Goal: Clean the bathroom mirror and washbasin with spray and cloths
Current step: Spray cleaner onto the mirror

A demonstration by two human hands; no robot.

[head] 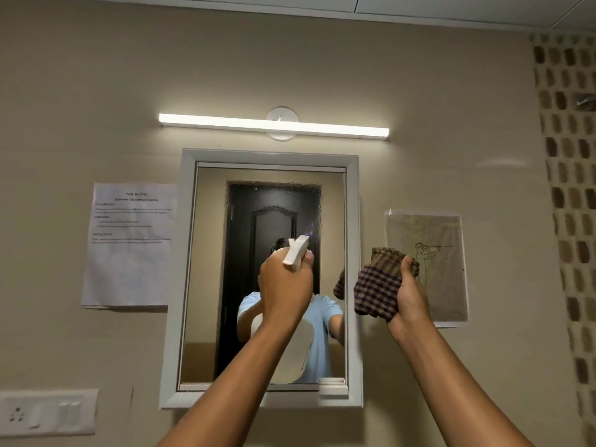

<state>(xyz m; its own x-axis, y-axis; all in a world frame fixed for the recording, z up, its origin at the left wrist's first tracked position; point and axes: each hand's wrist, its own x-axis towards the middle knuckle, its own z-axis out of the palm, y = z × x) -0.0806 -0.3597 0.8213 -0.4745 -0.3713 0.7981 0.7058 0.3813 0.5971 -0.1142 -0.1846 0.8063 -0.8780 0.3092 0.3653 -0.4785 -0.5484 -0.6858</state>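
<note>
Presently, both hands are raised before the wall-mounted mirror (269, 272). Left hand (285, 285): fingers curled round the neck of a white spray bottle (298, 251), whose nozzle rises above the knuckles and points at the glass just beyond the fingertips; whether a finger is pressing the trigger cannot be told. The bottle's body hangs below the wrist, largely hidden by the forearm. Right hand (408, 295): fingers and thumb clamped on a bunched checked cloth (379, 285), which bulges leftward and upward from the fingers and is held off the glass, beside the mirror's right frame edge. A drawing in a plastic sleeve (429, 269) lies on the wall behind these fingers; a printed notice (129, 245) hangs well to the left of the spraying hand; a tube light (274, 125) runs above both.

Step in hand, as judged: application of spray to the mirror, an early stage, with the washbasin out of view and presumably untouched. The next move calls for bringing the cloth leftward onto the wetted glass and wiping in overlapping passes before the liquid runs, with the bottle lowered clear.
</note>
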